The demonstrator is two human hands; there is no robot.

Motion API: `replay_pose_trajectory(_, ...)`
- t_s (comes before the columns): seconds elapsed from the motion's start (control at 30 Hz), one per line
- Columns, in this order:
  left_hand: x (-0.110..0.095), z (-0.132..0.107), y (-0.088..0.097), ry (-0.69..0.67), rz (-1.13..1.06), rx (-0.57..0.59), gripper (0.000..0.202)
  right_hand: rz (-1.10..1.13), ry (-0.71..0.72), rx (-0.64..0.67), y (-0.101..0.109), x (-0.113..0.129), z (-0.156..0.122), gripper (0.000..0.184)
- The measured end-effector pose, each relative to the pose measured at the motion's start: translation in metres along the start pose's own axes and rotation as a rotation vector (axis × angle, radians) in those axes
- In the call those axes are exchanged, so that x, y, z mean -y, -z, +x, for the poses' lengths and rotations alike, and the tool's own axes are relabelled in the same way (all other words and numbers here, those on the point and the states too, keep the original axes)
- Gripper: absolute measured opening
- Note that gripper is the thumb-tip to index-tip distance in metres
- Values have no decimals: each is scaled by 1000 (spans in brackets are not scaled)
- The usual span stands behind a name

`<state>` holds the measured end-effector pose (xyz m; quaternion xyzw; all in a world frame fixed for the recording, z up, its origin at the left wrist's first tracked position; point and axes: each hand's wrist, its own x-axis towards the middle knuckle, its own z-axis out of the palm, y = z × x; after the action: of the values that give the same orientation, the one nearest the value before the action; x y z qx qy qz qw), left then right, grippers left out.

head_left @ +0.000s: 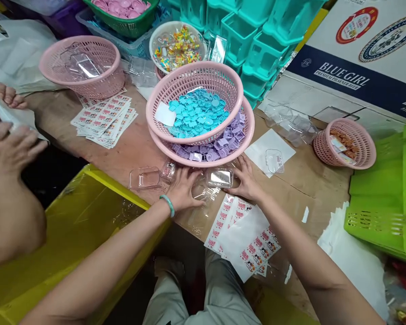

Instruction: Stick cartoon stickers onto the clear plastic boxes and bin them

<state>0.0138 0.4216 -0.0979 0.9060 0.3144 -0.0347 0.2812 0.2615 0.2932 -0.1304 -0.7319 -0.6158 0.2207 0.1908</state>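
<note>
Head view: looks forward and down, close above worktable (294, 203)

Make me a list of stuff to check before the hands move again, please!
1. Left hand open: ok, thumb and fingers are spread apart.
2. Right hand beside the clear box: ok, at its right end.
3. Right hand gripping that box: cannot tell, the fingers could be just resting there.
4. Sticker sheets close by: ok, next to the right forearm.
5. Purple pieces all uncovered: not ok, the basket of blue pieces sits over some.
</note>
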Motion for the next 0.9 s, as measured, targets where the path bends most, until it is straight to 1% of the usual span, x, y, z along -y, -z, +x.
replay_pose_trajectory(0.07,2,-5,-4,54,-59,-15,116,5,20,-26,-4,5,0,77)
replay_pose_trajectory(0.13,0,-9,-10,115,-79,29,128,14,20,-23,-9,10,-1,79)
replay_pose_trajectory(0.2,-4,-13,-16,153,-89,41,126,30,3,-27,-13,14,0,83)
replay_pose_trajectory(0.23,-7,-14,-18,158,-102,15,122,40,-7,-51,-15,16,1,84)
replay_pose_trajectory(0.33,-11,-20,-21,138,-221,-136,104,97,-18,-167,-14,18,3,78)
replay_pose_trajectory(0.4,-8,-27,-20,162,-399,-238,91,165,-36,-218,-12,21,-1,70)
replay_pose_trajectory(0.47,-4,-32,-22,253,-615,-338,78,256,-79,-247,-12,28,-11,64)
replay_pose_trajectory(0.53,0,-35,-26,374,-765,-439,72,363,-122,-285,-19,42,-25,60)
replay_pose_trajectory(0.6,0,-34,-33,489,-791,-540,73,475,-139,-330,-33,63,-36,57)
replay_pose_trajectory(0.67,-3,-29,-40,573,-722,-637,73,564,-136,-395,-52,85,-42,55)
replay_pose_trajectory(0.73,-5,-24,-46,632,-627,-719,64,605,-147,-489,-70,102,-43,54)
replay_pose_trajectory(0.77,-5,-22,-47,655,-603,-747,58,614,-161,-539,-77,108,-42,53)
replay_pose_trajectory(0.83,-2,-20,-49,681,-624,-768,48,628,-200,-612,-86,114,-39,49)
replay_pose_trajectory(0.9,3,-23,-51,681,-680,-765,44,647,-233,-629,-90,115,-36,47)
